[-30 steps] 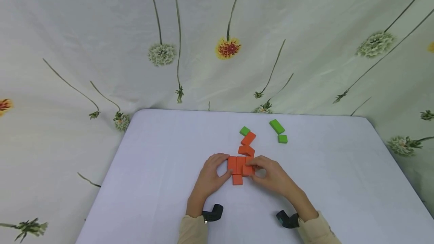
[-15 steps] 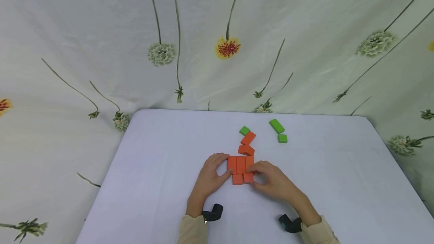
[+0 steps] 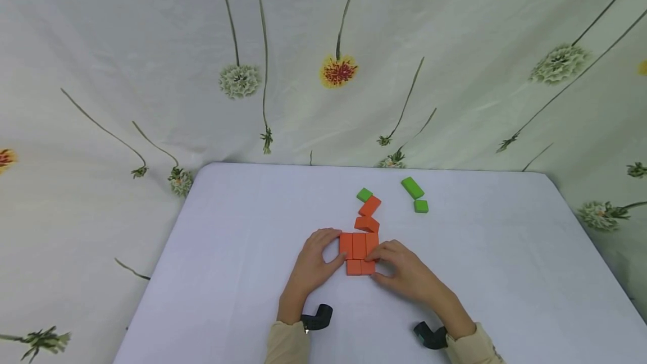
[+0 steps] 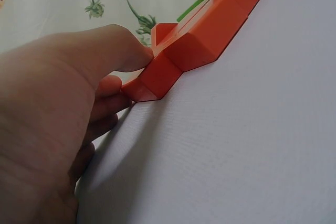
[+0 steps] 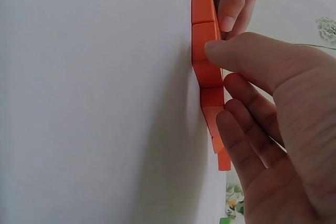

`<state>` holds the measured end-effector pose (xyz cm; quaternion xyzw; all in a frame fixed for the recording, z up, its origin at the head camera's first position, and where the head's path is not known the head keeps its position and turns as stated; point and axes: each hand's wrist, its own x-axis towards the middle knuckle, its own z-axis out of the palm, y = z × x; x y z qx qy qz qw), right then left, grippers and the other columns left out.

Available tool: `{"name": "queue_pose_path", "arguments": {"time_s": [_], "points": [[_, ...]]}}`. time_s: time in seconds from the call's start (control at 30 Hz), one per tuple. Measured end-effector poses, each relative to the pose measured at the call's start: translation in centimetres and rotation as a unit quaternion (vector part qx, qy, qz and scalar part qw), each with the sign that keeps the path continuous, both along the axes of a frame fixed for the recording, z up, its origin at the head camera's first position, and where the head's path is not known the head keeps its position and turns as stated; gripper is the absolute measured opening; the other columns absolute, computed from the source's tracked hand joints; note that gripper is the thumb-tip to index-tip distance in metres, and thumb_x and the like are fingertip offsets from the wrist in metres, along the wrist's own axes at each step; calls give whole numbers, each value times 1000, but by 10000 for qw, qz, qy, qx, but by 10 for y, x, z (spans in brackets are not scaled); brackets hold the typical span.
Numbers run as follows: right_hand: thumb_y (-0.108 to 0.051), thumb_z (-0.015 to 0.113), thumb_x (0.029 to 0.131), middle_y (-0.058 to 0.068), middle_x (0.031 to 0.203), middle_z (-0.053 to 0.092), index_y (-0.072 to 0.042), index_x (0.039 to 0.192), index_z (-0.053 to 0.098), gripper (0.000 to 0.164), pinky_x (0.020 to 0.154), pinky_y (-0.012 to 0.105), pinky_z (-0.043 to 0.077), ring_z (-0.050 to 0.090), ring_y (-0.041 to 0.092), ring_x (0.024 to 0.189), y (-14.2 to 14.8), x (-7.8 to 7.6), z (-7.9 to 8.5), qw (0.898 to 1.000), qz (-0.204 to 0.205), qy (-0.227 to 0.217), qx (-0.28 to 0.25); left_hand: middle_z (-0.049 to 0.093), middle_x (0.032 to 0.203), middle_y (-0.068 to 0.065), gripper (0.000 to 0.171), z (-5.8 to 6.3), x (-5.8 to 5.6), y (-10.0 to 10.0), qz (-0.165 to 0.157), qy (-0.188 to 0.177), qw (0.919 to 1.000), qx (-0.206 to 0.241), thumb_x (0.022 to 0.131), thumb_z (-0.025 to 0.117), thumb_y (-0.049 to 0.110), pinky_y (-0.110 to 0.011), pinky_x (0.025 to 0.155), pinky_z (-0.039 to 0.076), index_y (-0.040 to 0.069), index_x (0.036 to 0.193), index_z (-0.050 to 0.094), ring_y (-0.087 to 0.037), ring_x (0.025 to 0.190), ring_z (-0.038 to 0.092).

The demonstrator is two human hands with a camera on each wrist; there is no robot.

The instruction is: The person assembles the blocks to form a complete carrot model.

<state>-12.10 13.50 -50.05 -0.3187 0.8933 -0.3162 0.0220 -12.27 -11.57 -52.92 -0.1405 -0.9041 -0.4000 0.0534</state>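
Three upright orange wooden blocks stand side by side in the head view, with two small orange blocks along their near edge. My left hand [image 3: 314, 258] grips the leftmost block [image 3: 346, 245]; its thumb lies at the near corner, fingertips at the far one. My right hand [image 3: 404, 269] pinches the right small block [image 3: 367, 268] between thumb and forefinger, flush beside the left small block [image 3: 353, 268]. The right wrist view shows that thumb [image 5: 231, 51] pressed against an orange side face. Beyond the row lies an orange block with a slanted outline [image 3: 367, 224].
An orange block [image 3: 370, 205] slants away behind the group, with a small green block [image 3: 364, 195] at its far end. Further right lie a long green block [image 3: 413, 187] and a small green one [image 3: 421, 206]. A flowered cloth [image 3: 303, 117] hangs behind the white table [image 3: 242, 212].
The right hand has lowered the small orange block from over the row's right end to its near edge, then slid it left against the other small block. The left hand has stayed put.
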Motion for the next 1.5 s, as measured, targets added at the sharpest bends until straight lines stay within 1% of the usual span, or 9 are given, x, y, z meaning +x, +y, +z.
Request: {"name": "queue_pose_path", "arguments": {"time_s": [0.3, 0.57, 0.67, 0.77, 0.93, 1.1, 1.23, 1.33, 1.5], "points": [[-8, 85, 83, -8, 114, 68, -18, 114, 74, 34, 94, 34, 59, 60, 12, 108, -1, -1, 1, 10000, -2, 8, -2, 65, 135, -9, 49, -2, -1, -1, -37, 95, 9999, 39, 90, 78, 16, -50, 111, 49, 8, 136, 65, -29, 131, 57], [-12, 85, 84, -9, 111, 69, -17, 113, 74, 32, 91, 32, 60, 62, 11, 105, -1, -4, 4, 9992, -19, 302, -248, 65, 136, -7, 47, -3, -2, -2, -6, -101, 9999, 64, 92, 78, 20, -48, 115, 46, 10, 136, 65, -28, 133, 55], [-10, 84, 84, -8, 109, 70, -17, 113, 74, 32, 88, 31, 60, 63, 12, 102, 0, -10, 5, 9981, -62, 514, -335, 65, 136, -7, 47, -3, -2, -2, 2, -111, 9999, 74, 92, 77, 20, -48, 115, 46, 10, 136, 65, -29, 133, 55], [-8, 84, 84, -6, 109, 70, -16, 115, 73, 34, 87, 32, 61, 64, 14, 101, 1, -17, 7, 9970, -165, 658, -377, 65, 137, -8, 47, -2, -1, -2, -1, -104, 9999, 62, 92, 77, 20, -49, 114, 47, 10, 137, 65, -29, 133, 55], [-8, 80, 88, -4, 114, 71, -17, 120, 72, 34, 86, 36, 61, 64, 18, 102, -1, -27, 15, 9971, -455, 535, -303, 65, 137, -8, 47, 0, -2, -1, -25, -119, 9999, 79, 92, 76, 20, -48, 114, 47, 9, 137, 65, -29, 133, 55], [-5, 77, 90, 2, 119, 72, -11, 123, 71, 34, 87, 40, 62, 65, 22, 107, -4, -37, 19, 9958, -642, 597, -276, 65, 137, -8, 47, 1, -2, -1, -28, -148, 9999, 67, 93, 76, 20, -48, 114, 47, 8, 137, 64, -29, 134, 55], [-5, 78, 90, 5, 119, 72, -9, 123, 71, 34, 87, 41, 63, 64, 23, 109, -6, -47, 19, 9935, -836, 680, -361, 65, 137, -8, 47, 0, -1, -1, -29, -166, 9998, 90, 93, 76, 19, -49, 113, 48, 8, 137, 64, -29, 133, 55], [-5, 78, 90, 8, 121, 72, -8, 124, 71, 35, 87, 43, 63, 65, 27, 109, -7, -55, 20, 9924, -969, 662, -379, 65, 137, -8, 47, -1, -1, -1, -36, -152, 9998, 108, 92, 76, 19, -49, 113, 48, 8, 137, 64, -29, 133, 55], [-4, 74, 92, 11, 126, 70, -7, 127, 69, 35, 88, 44, 62, 64, 31, 114, -8, -66, 20, 9926, -1037, 535, -348, 65, 136, -8, 47, -1, -1, -2, -50, -164, 9998, 138, 93, 75, 19, -49, 113, 47, 8, 137, 64, -30, 133, 55]]}}
